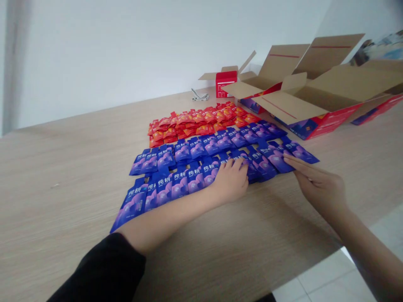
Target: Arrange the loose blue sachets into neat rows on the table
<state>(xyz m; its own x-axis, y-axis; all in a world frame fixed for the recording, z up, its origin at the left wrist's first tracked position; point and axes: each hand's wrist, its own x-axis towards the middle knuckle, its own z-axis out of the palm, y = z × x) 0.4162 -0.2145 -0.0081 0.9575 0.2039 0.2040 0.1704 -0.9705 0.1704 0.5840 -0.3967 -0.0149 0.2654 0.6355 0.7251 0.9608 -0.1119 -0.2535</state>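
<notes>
Pale wood tabletop [63, 188] under blue sachets [195, 178]; white wall [126, 54], tiled floor [327, 277].

Deep blue sachets [179, 184] shade into violet at their centres, each printed with white Chinese characters, and beyond them lie glossy red-and-orange sachets [195, 123]. The table [69, 197] is a pale oak tone with fine brown grain. The open cartons [327, 84] show plain brown cardboard flaps crossed by thin red stripes, and red outer walls with blue-violet panels. A small red box [226, 82] carries white markings. A black sleeve [100, 268] covers one forearm.
</notes>
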